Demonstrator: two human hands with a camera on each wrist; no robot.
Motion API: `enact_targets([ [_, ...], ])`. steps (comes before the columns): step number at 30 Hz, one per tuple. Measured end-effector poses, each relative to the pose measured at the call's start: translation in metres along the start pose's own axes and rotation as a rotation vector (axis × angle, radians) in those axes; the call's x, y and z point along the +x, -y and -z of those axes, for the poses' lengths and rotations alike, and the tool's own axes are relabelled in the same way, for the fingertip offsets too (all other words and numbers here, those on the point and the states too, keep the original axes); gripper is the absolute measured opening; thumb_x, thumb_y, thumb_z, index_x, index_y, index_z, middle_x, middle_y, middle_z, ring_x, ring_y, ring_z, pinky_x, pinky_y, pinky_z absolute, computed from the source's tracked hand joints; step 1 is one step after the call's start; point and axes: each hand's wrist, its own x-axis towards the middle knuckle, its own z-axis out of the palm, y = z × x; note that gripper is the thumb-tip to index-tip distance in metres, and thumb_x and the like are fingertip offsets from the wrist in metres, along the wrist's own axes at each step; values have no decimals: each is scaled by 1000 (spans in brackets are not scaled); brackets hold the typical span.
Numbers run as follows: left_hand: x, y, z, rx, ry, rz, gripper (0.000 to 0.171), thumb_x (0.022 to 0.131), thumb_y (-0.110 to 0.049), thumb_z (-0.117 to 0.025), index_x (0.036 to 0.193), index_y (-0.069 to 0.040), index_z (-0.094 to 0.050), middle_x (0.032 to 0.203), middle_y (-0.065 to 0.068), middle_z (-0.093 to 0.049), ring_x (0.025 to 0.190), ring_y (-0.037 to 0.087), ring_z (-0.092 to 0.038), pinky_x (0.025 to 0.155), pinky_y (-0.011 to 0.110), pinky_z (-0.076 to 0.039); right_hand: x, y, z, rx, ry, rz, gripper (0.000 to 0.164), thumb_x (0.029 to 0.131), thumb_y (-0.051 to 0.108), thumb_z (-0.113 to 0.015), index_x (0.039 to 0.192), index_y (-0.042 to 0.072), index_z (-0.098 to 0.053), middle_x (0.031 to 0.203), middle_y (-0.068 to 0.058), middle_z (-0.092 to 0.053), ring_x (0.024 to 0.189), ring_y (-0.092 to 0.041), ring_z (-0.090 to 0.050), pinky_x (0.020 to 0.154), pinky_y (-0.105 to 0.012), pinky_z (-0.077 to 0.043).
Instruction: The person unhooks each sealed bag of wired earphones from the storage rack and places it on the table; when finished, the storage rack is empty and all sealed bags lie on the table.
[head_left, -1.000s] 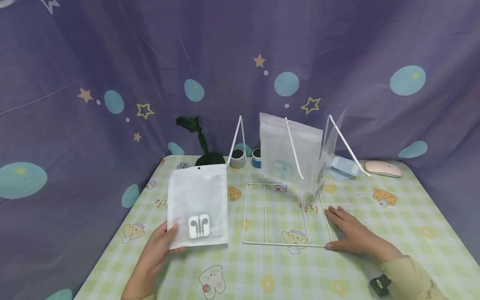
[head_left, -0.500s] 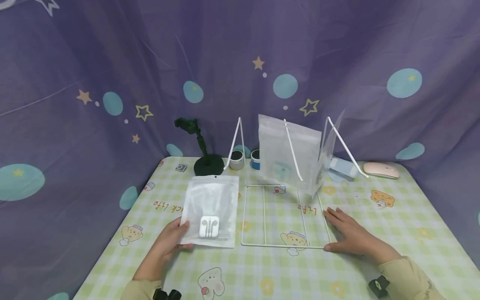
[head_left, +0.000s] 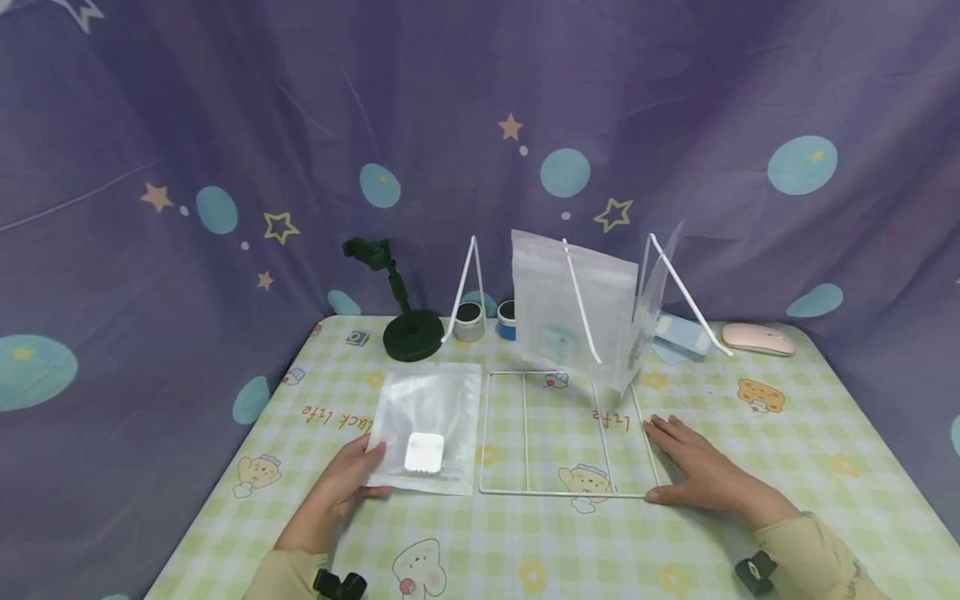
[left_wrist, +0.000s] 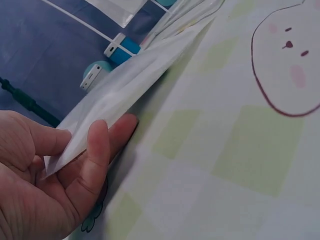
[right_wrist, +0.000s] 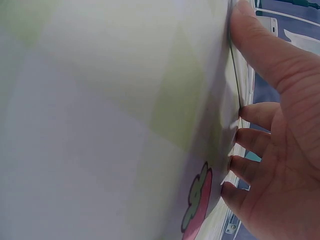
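My left hand (head_left: 341, 479) pinches the lower left edge of a translucent white zip bag (head_left: 431, 400), thumb on top and fingers beneath. Inside the bag shows a small white square of earphones (head_left: 424, 452), washed out by glare. In the left wrist view the bag (left_wrist: 110, 92) slants low over the tablecloth. To its right stands a white wire rack (head_left: 562, 495) with three upright prongs. Two similar bags hang at its back, one facing front (head_left: 542, 292) and another edge-on (head_left: 647, 321). At the rack's front right corner rests my right hand (head_left: 697, 471), fingers spread, fingertips at the base wire.
Behind the bag is a dark green stand (head_left: 412, 337). A grey jar (head_left: 469, 327) and a blue jar (head_left: 507, 323) sit behind the rack. Further right are a light blue packet (head_left: 682, 335) and a pink mouse (head_left: 757, 338). A purple curtain (head_left: 450, 108) closes the back.
The left hand has brought the bag rightward beside the rack and tilted it flatter toward the table, uncovering the green stand's base. The right hand has stayed at the rack's corner.
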Motion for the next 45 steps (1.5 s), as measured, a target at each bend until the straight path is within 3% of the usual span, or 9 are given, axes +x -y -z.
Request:
enact_targets([
  [12, -2, -2, -1, 27, -20, -3, 40, 102, -13, -49, 136, 8, -48, 104, 19, -64, 75, 24, -68, 62, 40, -58, -1, 2, 0, -2, -18, 10, 103, 72, 55, -80, 145, -4, -40, 150, -28, -33, 136, -55, -23, 103, -67, -26],
  [22, -13, -15, -1, 112, -19, -102, 40, 102, -9, -48, 136, 10, -47, 123, 29, -58, 82, 27, -68, 63, 41, -58, -1, 1, 2, -10, -25, -3, 103, 71, 55, -80, 145, -5, -40, 150, -29, -33, 136, -55, -23, 103, -67, -25],
  [27, -12, -17, -3, 153, -22, -109, 41, 102, -10, -49, 137, 10, -46, 126, 30, -57, 83, 26, -68, 62, 40, -58, -1, 1, 1, 2, -24, -9, 103, 71, 55, -80, 146, -4, -40, 150, -28, -33, 136, -55, -22, 103, -67, -25],
  [34, -14, -21, -2, 362, -117, -102, 42, 101, -15, -50, 137, 8, -49, 127, 27, -58, 91, 26, -64, 71, 36, -53, -1, 1, 1, -3, -18, -13, 103, 72, 57, -79, 146, -4, -40, 150, -28, -33, 136, -55, -23, 103, -67, -26],
  [38, -19, -25, 1, 410, -145, -124, 43, 101, -13, -50, 137, 9, -48, 126, 29, -55, 88, 29, -61, 68, 33, -50, -1, 2, 2, -1, -21, -13, 103, 72, 57, -79, 146, -4, -39, 150, -28, -32, 137, -55, -22, 103, -67, -26],
  [40, -21, -28, 2, 394, -142, -122, 43, 101, -13, -49, 138, 9, -46, 129, 30, -52, 91, 34, -61, 67, 33, -52, -1, 2, 3, -1, -21, -14, 103, 72, 56, -79, 146, -4, -39, 150, -28, -32, 137, -54, -22, 103, -67, -26],
  [45, -24, -35, 0, 456, -156, -169, 41, 101, -15, -51, 137, 6, -50, 133, 29, -51, 117, 42, -54, 83, 44, -53, -2, 2, 3, 3, -19, -14, 103, 72, 56, -79, 146, -4, -39, 150, -28, -32, 137, -54, -22, 103, -66, -26],
])
